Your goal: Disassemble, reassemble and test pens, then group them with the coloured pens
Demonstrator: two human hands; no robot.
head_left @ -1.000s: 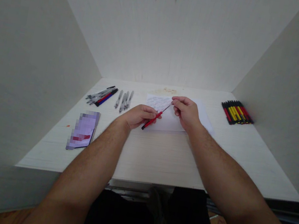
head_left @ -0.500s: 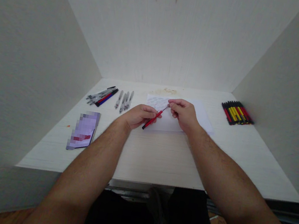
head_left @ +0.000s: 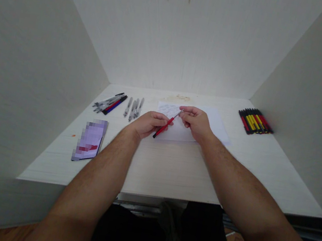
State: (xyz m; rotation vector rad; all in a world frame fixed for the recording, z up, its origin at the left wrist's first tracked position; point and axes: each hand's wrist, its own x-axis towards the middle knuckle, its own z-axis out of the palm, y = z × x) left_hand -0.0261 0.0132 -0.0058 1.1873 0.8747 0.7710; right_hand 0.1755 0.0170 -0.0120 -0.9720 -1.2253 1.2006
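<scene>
My left hand (head_left: 149, 124) is closed round a red pen barrel (head_left: 164, 127) with a black end, tilted up to the right. At the barrel's upper end, my right hand (head_left: 195, 122) pinches a small thin part (head_left: 178, 114) between thumb and fingertips; it is too small to make out clearly. Both hands are over white paper sheets (head_left: 217, 126) with handwriting at the upper left. Just left of my left hand lie several clear pen barrels (head_left: 136, 108).
Farther left is a pile of clear, red and blue pens (head_left: 111, 103), with a phone (head_left: 90, 141) nearer the front. A row of red, yellow and black pens (head_left: 256, 122) lies at the right. White panels enclose the table (head_left: 170, 176) on three sides.
Both hands have shifted very slightly up and to the left, with the red barrel between them. The grips look the same.
</scene>
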